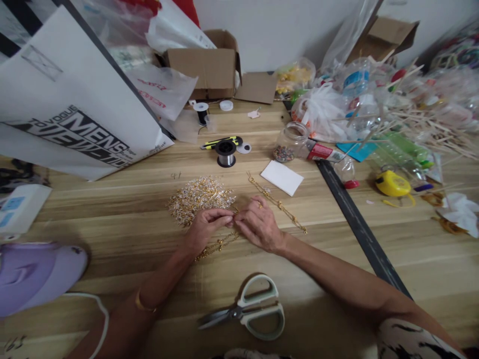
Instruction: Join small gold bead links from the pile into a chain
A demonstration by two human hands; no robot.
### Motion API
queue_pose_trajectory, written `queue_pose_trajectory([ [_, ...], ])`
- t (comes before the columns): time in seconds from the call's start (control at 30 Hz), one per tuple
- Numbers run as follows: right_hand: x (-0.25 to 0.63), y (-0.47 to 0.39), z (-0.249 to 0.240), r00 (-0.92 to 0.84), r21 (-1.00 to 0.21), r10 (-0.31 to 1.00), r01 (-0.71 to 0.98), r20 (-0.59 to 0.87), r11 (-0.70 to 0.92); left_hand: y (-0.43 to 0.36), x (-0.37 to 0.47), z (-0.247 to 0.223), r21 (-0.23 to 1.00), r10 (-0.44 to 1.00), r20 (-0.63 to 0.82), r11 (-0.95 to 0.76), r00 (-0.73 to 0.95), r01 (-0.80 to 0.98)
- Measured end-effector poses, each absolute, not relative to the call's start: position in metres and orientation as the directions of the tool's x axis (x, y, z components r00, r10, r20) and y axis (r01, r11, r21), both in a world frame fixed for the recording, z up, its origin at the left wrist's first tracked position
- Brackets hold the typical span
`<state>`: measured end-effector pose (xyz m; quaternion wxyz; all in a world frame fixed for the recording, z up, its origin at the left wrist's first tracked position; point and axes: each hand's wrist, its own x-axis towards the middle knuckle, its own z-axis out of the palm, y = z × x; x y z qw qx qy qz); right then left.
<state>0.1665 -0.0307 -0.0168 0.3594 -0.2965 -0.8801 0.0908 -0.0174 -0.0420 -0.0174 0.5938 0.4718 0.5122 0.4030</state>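
Table: wood-grain top (pixel 149 209), pale wall (pixel 262 30) behind.
Left hand (pixel 205 227): fingertips pinched narrow, seemingly on a bit of the near chain (pixel 219 244); exact grip hidden. Bangle (pixel 144 303) on forearm.
Right hand (pixel 262 224): fingers curled, tips closed against the left's; looks to share the same bit, too small to be sure.
Near chain: gold, beaded, on table just below the 2 hands, beside left wrist.
Handling: should be light, limp, a bit slippery; thin links probably tangle or bend easily. Best hold: pinch an end link or a bead.
Bead pile (pixel 200 197): loose clear-and-gold bits, just beyond left hand.
Far chain (pixel 279 203): gold, slanting line just beyond right hand, no hand on it.
Scissors (pixel 258 309): nearer the body, tips pointing left.
Card (pixel 282 178): white, flat, past far chain.
Spools: 2, wire spool (pixel 226 153) with knife (pixel 209 144) beside it, black spool (pixel 202 117) farther back.
Jar (pixel 290 142): clear, coloured beads low inside.
Right edge: tape measure (pixel 392 183), sticks (pixel 434 127).
Back: carton (pixel 202 70).
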Motion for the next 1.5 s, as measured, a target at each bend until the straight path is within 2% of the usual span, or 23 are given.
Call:
queue_pose_trajectory([
  [1.5, 0.1670, -0.0297, -0.0194, -0.541, -0.388, 0.589, 0.447, 0.601, 0.806, -0.0413, -0.0176, -0.0140, 0.958, 0.941, -0.266, 0.281, 0.212, -0.048],
])
